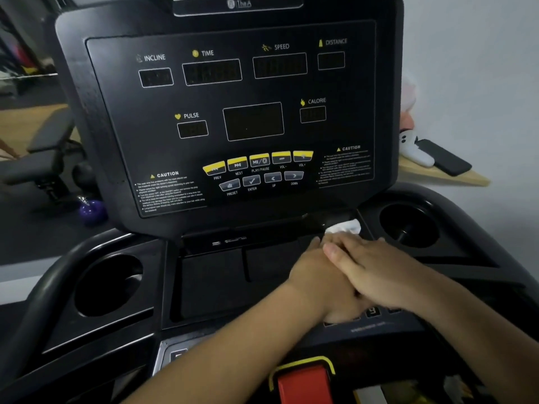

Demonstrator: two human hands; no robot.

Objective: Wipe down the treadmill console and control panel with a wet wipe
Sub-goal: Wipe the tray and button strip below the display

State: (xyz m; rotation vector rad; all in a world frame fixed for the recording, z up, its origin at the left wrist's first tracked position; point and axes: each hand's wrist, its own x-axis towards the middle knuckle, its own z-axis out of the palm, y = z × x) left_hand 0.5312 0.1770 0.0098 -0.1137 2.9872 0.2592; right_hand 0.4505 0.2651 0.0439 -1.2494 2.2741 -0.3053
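Right of centre, the right hand (376, 266) lies over the left hand (312, 278) — fingers straight, together — pressing a wet wipe (344, 227) onto the console tray (218, 281). Likely mid-wipe; next needs an even leftward sweep.

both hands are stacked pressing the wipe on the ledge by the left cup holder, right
No. In the head view the right hand lies over the left hand, pressing the wipe on the ledge beside the right cup holder, not the left.
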